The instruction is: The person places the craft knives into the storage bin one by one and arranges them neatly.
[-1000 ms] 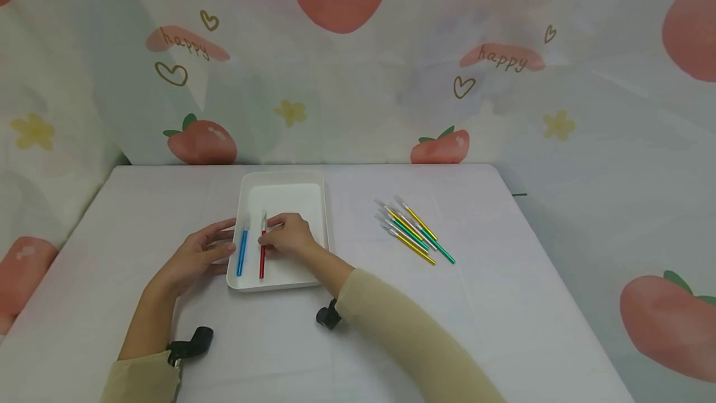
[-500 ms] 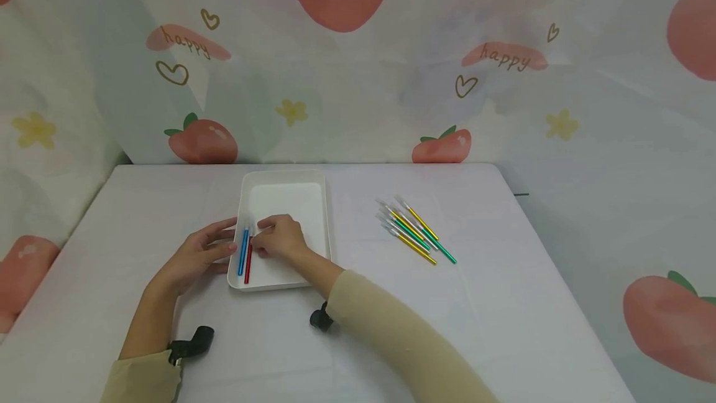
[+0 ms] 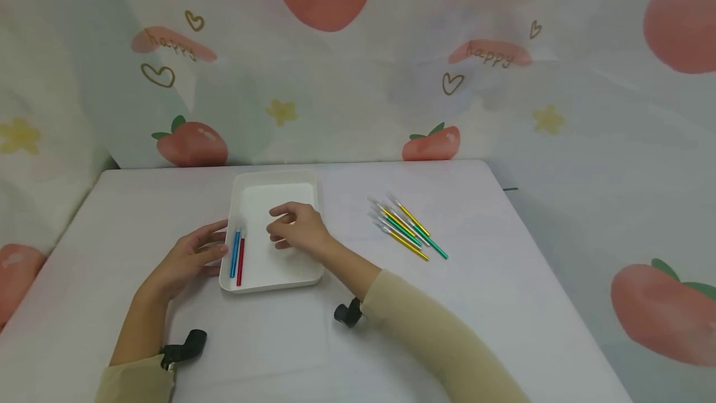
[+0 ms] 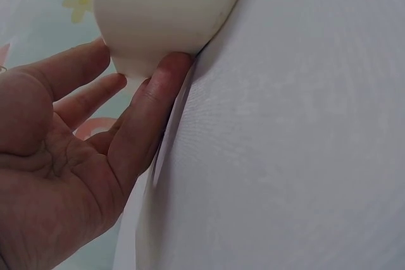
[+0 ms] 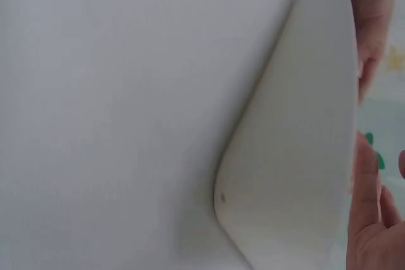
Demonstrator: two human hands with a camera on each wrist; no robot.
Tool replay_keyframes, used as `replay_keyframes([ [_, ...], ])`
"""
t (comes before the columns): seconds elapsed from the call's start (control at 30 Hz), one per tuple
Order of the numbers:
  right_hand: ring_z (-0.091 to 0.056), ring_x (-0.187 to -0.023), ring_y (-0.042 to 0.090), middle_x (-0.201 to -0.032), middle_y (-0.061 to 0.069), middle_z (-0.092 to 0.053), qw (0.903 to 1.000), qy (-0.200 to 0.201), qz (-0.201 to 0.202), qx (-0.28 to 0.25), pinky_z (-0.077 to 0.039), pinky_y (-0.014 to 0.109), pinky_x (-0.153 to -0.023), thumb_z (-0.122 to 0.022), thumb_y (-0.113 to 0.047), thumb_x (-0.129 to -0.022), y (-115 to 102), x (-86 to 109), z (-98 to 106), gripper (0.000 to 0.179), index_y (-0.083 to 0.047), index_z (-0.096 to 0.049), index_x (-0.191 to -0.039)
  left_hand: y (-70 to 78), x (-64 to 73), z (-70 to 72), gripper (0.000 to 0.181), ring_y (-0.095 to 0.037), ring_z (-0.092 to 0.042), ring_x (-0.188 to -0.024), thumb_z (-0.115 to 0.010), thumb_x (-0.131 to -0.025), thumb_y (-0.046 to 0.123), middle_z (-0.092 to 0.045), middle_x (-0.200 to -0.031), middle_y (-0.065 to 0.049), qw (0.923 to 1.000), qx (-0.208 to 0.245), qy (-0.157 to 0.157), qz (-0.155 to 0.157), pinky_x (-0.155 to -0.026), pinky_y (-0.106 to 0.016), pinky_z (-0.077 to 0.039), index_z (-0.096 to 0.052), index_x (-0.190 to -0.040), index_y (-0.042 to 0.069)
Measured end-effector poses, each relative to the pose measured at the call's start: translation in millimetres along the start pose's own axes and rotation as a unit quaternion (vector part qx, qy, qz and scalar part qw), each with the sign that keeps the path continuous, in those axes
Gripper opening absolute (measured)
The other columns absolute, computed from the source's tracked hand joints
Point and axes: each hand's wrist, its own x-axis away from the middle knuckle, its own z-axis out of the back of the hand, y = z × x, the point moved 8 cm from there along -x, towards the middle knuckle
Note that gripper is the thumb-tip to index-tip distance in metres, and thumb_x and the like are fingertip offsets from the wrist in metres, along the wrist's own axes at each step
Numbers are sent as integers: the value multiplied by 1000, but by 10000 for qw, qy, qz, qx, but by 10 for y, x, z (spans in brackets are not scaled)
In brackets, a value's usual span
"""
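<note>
A white rectangular tray (image 3: 282,182) lies on the table. Inside, along its left wall, a blue craft knife (image 3: 234,257) and a red craft knife (image 3: 240,263) lie side by side, both with clear caps. My left hand (image 3: 190,257) touches the tray's left outer side with extended fingers; the left wrist view shows its fingertips against the tray wall (image 4: 171,11). Over the middle of the tray hovers my right hand (image 3: 302,229), its fingers loosely bent and nothing between them. In the right wrist view, the tray's side hides part of the right hand (image 5: 373,235).
To the tray's right lies a loose pile of several craft knives (image 3: 405,232) in yellow, green and silver. The table (image 3: 268,347) has a white cover. A patterned cloth backdrop (image 3: 347,92) rises behind it and at both sides.
My right hand moved the red craft knife left beside the blue one, let it go, and drew back to the right. The left hand stays at the tray's side. The head view shifted slightly.
</note>
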Motion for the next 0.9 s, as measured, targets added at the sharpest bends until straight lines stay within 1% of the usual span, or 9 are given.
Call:
replay_keyframes([
  [0.1,-72,-96,37,-97,8,-71,9999,9,24,-164,-62,33,-71,-69,-7,-91,-38,33,169,37,-1,-62,-126,5,0,0,69,-49,-49,-130,-63,-99,23,-38,-152,-28,10000,28,-19,-49,-83,-39,-61,-28,-158,14],
  [0.27,-71,-98,39,-102,13,-68,9993,172,-23,-328,-62,37,-74,-69,-7,-91,-67,85,491,34,-5,-62,-124,4,-5,-12,69,-49,-48,-130,-63,-100,24,-37,-152,-28,10000,25,-27,-59,-83,-40,-61,-27,-158,14],
  [0.4,-72,-97,34,-106,14,-67,9983,345,-112,-457,-62,39,-78,-68,-10,-92,-68,119,721,40,-2,-59,-130,1,1,-10,69,-49,-48,-131,-62,-100,25,-37,-152,-28,10000,-52,2,-39,-83,-40,-61,-27,-158,14],
  [0.53,-72,-93,27,-106,13,-67,9974,570,-204,-383,-62,39,-79,-68,-11,-92,-50,146,945,40,-4,-59,-131,2,10,-8,70,-49,-48,-131,-63,-100,26,-37,-152,-28,9999,-92,19,-48,-83,-39,-61,-27,-158,15],
  [0.6,-72,-93,26,-107,14,-67,9969,664,-240,-333,-62,39,-79,-68,-12,-92,-39,163,1057,38,-7,-60,-129,-1,10,-10,70,-49,-49,-130,-63,-99,27,-37,-152,-28,9999,-90,20,-55,-83,-38,-61,-28,-158,15],
  [0.7,-72,-95,27,-112,16,-66,9965,736,-299,-266,-62,37,-79,-68,-13,-93,-15,198,1219,35,-10,-61,-127,-16,2,-17,69,-47,-51,-129,-64,-99,27,-39,-151,-27,10000,-79,30,-49,-83,-38,-61,-29,-158,14],
  [0.9,-69,-103,32,-117,19,-63,9955,806,-294,-391,-61,38,-80,-67,-11,-93,21,262,1483,34,-9,-60,-127,-44,3,-6,68,-46,-51,-128,-63,-99,28,-39,-151,-26,9999,-112,59,0,-84,-38,-60,-30,-157,14],
])
